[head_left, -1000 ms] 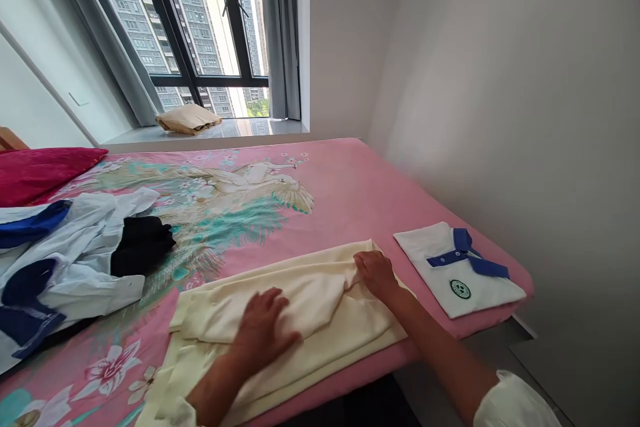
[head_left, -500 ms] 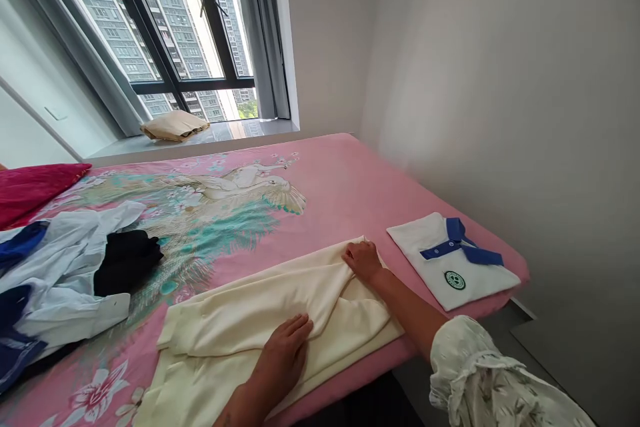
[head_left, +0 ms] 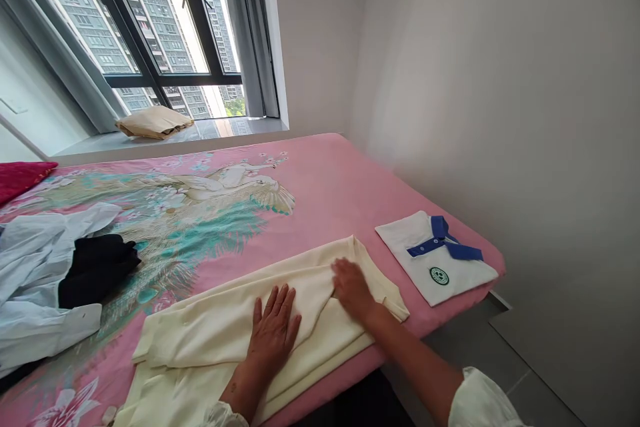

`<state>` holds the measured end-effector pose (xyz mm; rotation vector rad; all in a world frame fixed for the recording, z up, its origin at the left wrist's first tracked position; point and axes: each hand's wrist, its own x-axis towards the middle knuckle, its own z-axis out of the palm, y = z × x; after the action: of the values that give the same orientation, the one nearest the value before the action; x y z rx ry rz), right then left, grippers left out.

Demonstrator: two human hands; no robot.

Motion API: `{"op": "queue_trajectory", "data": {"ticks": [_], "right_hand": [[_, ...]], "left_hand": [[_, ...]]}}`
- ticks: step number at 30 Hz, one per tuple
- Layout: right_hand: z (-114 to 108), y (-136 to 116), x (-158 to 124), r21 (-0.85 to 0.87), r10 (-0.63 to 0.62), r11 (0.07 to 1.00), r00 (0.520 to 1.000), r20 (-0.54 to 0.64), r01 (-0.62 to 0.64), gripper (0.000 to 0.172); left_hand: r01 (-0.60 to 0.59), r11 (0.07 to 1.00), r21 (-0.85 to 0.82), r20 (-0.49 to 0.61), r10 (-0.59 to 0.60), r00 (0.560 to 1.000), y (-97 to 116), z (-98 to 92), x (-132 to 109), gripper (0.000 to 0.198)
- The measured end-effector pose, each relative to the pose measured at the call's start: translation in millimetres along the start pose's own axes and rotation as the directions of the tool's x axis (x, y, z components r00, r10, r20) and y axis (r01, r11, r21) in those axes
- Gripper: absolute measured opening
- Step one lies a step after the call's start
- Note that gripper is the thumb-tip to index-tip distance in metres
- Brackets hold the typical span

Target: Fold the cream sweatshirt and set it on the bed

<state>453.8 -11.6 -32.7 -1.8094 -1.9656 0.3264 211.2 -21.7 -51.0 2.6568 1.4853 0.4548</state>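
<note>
A cream garment point(head_left: 210, 327) lies spread along the near edge of the pink bed point(head_left: 320, 180). My left hand point(head_left: 273, 327) rests flat on its middle, fingers stretched out and slightly apart. My right hand point(head_left: 351, 288) presses palm down on the garment's right part, beside a raised fold, fingers extended. Neither hand grips the cloth.
A folded white polo shirt point(head_left: 436, 267) with a blue collar lies at the bed's right corner. White shirts point(head_left: 35, 293) and a black garment point(head_left: 95, 267) are piled at the left. A red pillow point(head_left: 20, 177) is at the far left, a tan bag point(head_left: 153, 121) on the windowsill. A wall runs along the right.
My right hand has slid from the garment's far right corner toward me and now lies flat. My left hand moved up the cloth and spread out. The view shifted right.
</note>
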Motion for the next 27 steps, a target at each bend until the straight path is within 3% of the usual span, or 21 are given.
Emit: {"op": "queue_trajectory", "data": {"ticks": [2,5,7,11,14,17,20,22,25,27], "right_hand": [[-18,32,5,0.005,0.079,0.997,0.995,-0.058,-0.079,0.044],[-37,57,13,0.043,0.062,0.997,0.998,-0.019,-0.061,0.049],[-41,61,18,0.073,0.003,0.997,0.999,0.046,-0.007,0.049],[-41,62,28,0.132,-0.054,0.99,0.994,0.091,0.042,0.029],[-45,69,32,0.197,-0.011,0.98,0.998,0.07,-0.003,0.02],[-49,81,32,0.287,0.114,0.949,0.991,0.067,-0.129,0.014],[-49,89,33,0.401,0.312,0.854,0.943,0.116,-0.332,0.017],[-46,89,36,0.479,0.385,0.75,0.889,0.247,-0.457,0.028],[-40,84,44,0.597,0.363,0.567,0.823,0.438,-0.568,0.033],[-39,79,49,0.692,0.31,0.432,0.816,0.488,-0.578,0.03]], "left_hand": [[0.002,1.0,0.005,0.01,-0.002,1.0,3,-3.8,-1,0.056],[0.003,1.0,0.011,0.012,-0.003,1.0,16,-9.4,2,0.074],[-0.042,0.999,0.009,0.008,0.042,0.999,28,-9.3,4,0.081],[-0.085,0.996,0.004,-0.012,0.085,0.996,39,-0.3,3,0.068],[-0.114,0.993,-0.023,0.01,0.115,0.993,33,4.3,0,0.068],[-0.153,0.988,-0.035,0.011,0.153,0.988,28,3.0,-3,0.067],[-0.161,0.987,-0.018,0.007,0.161,0.987,31,0.4,-4,0.067],[-0.16,0.987,-0.001,0.004,0.16,0.987,33,-0.2,-5,0.068],[-0.164,0.986,0.016,-0.015,0.165,0.986,34,0.7,-5,0.069],[-0.171,0.985,0.022,-0.026,0.172,0.985,33,2.0,-6,0.07]]}}
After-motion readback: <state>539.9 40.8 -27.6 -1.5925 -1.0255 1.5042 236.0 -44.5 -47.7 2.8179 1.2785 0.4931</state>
